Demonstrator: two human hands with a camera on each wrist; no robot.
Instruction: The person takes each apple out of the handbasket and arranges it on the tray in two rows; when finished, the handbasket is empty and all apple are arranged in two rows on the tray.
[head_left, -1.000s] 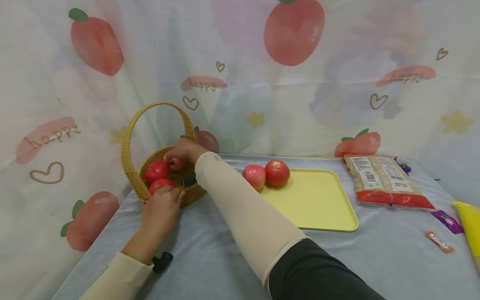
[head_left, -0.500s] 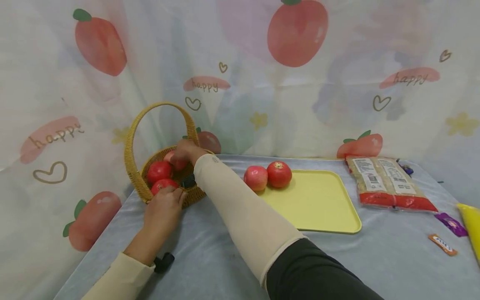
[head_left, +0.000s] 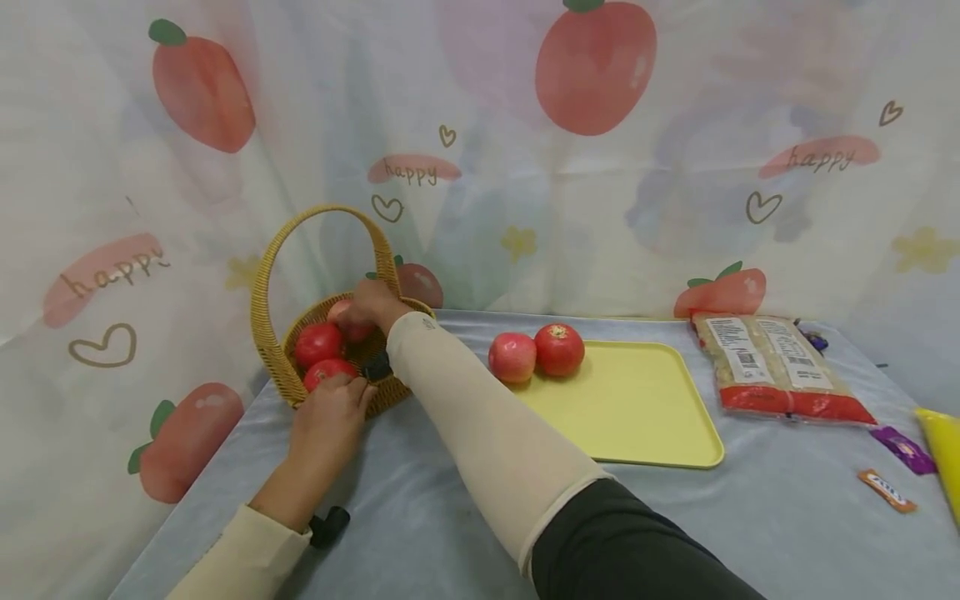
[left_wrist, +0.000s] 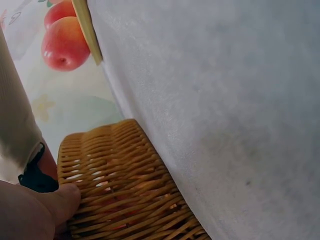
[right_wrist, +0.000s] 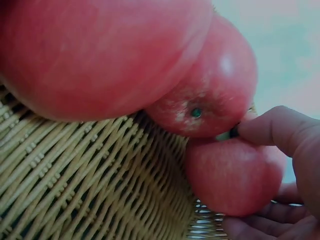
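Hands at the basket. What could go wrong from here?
The right hand holds an apple right beside another red fruit; moving it might roll the neighbour.
The left hand grips the basket at its near edge; a hard pull might tip it.
The right forearm reaches past the tray; swinging back, it might knock the two fruits there.

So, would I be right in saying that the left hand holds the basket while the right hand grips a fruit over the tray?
Not quite: the right hand grips its fruit inside the basket, not over the tray, as the head view shows. The left hand does hold the basket.
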